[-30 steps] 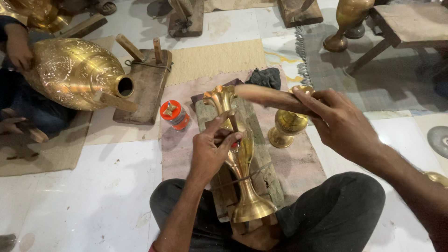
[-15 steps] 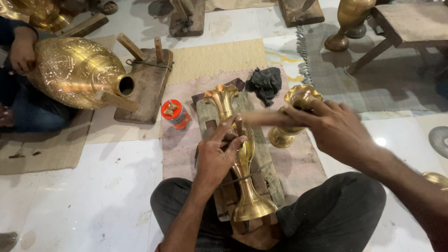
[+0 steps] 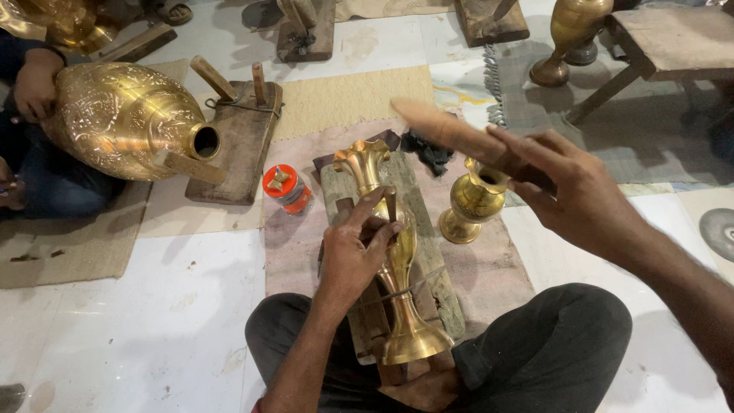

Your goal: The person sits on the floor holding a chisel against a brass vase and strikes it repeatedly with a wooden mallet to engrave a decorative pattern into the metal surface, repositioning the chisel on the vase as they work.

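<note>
A tall brass vase (image 3: 390, 252) lies on a wooden block (image 3: 424, 229) between my knees, its flared mouth pointing away and a wire strap across its neck. My left hand (image 3: 353, 256) rests on the vase body and pinches a thin dark chisel (image 3: 390, 210) upright against it. My right hand (image 3: 573, 191) is raised to the right, gripping a wooden mallet stick (image 3: 447, 130) that points up and left above the vase. A small brass vase (image 3: 472, 203) stands just under that hand.
An orange-lidded jar (image 3: 284, 187) stands left of the block. A large engraved brass pot (image 3: 126, 122) lies on another wooden block (image 3: 237, 141), held by another person's hand (image 3: 34, 88) at far left. Dark cloth (image 3: 428, 149), a brass vase (image 3: 569, 38) and a wooden stool (image 3: 673, 46) are behind.
My right hand has lifted the mallet up and away from the chisel after bringing it down near it. My left hand stays on the vase with the chisel.
</note>
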Action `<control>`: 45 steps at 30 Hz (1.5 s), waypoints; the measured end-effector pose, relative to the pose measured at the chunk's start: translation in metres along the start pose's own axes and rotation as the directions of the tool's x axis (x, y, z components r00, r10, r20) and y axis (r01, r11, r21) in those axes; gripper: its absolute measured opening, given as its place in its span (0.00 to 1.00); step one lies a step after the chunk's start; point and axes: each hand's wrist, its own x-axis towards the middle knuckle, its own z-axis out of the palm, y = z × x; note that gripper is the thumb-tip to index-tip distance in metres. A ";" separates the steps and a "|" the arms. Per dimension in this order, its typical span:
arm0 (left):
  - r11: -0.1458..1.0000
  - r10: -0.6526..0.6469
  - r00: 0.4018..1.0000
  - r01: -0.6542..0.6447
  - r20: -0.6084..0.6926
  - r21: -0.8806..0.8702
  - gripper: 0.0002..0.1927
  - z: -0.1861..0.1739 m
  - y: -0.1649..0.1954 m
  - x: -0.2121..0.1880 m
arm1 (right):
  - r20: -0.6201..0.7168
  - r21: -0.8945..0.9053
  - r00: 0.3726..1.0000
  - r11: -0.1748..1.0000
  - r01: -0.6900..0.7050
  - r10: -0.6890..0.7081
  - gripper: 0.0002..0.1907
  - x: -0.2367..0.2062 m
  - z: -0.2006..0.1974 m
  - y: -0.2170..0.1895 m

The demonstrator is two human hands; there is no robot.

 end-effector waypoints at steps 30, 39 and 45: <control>0.994 -0.057 0.983 0.040 0.175 0.097 0.30 -0.011 -0.008 0.014 | 0.020 0.065 0.979 0.977 -0.203 0.202 0.33 -0.013 0.020 0.007; 0.998 -0.019 0.983 0.006 0.180 0.069 0.30 -0.015 0.000 0.014 | -0.088 -0.142 0.995 0.988 -0.061 0.049 0.29 -0.023 0.023 0.012; 0.987 0.153 0.972 -0.157 0.179 0.012 0.29 -0.017 0.003 0.016 | -0.075 -0.148 0.994 0.985 -0.084 0.074 0.31 -0.025 0.022 0.009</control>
